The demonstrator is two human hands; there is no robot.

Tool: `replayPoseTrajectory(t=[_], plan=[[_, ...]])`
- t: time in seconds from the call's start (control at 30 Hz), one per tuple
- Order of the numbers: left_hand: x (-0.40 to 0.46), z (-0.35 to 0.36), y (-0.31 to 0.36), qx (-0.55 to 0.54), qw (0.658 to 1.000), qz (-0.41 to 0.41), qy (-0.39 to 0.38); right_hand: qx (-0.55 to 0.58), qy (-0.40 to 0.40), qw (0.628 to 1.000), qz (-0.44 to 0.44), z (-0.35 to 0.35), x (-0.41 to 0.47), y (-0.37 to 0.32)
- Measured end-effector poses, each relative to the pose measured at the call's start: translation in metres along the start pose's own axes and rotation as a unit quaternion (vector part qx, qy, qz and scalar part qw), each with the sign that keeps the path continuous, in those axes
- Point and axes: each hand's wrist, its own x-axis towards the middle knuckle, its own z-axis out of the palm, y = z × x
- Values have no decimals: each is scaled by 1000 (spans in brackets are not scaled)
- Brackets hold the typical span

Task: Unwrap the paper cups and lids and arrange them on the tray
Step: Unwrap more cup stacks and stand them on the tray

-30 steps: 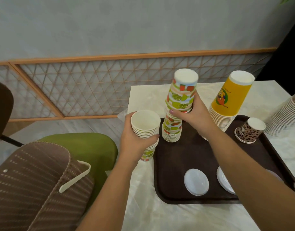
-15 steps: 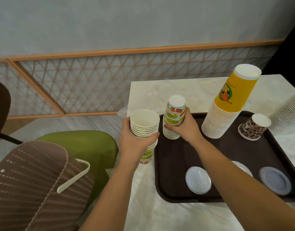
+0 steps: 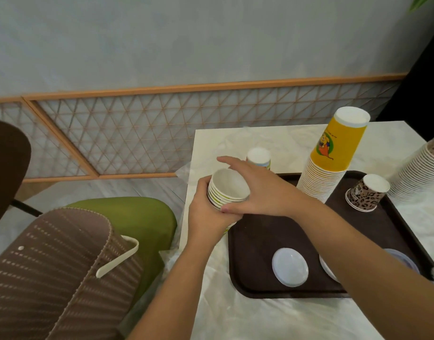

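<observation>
My left hand [image 3: 206, 217] grips a short stack of fruit-print paper cups [image 3: 227, 190], mouths up, just left of the dark brown tray [image 3: 257, 244]. My right hand [image 3: 257, 190] reaches across above that stack. Its thumb touches the near rims and its fingers stretch out over the top cup. Behind it, an upside-down fruit-print stack [image 3: 259, 157] stands at the tray's far left corner. Also on the tray are a tall yellow cup stack [image 3: 333, 155], a leopard-print cup [image 3: 366, 192], a white lid [image 3: 290, 267], and a bluish lid [image 3: 402, 260].
A long stack of leopard-print cups [image 3: 419, 177] leans at the right edge on the marble table [image 3: 235, 315]. Clear plastic wrap lies over the tabletop. To the left are a green seat [image 3: 127, 217] and a brown ribbed bag [image 3: 51, 266]. A lattice wall panel runs behind.
My right hand let go of the upside-down stack, which now stands on the tray, and moved left onto the stack in my left hand. The left hand stayed almost still.
</observation>
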Motion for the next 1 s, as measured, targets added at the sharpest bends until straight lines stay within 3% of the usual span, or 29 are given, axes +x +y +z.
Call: replayPoseTrajectory(t=[0.27, 0.43, 0.7, 0.77, 0.87, 1.0], plan=[[-1, -9, -1, 4, 1000, -10, 16, 78, 92, 993, -8, -30, -6, -4], [5, -13, -1, -21, 999, -22, 37, 125, 53, 990, 26, -56, -17, 5], [12, -12, 6, -54, 997, -14, 48, -41, 55, 997, 32, -43, -7, 22], [13, -12, 6, -53, 997, -18, 50, 8, 138, 990, 26, -37, -2, 24], [14, -11, 4, -40, 998, -13, 45, 215, 257, 941, 50, -27, 11, 32], [14, -12, 1, -29, 999, -7, 40, 256, 281, 918, 112, -7, 26, 57]])
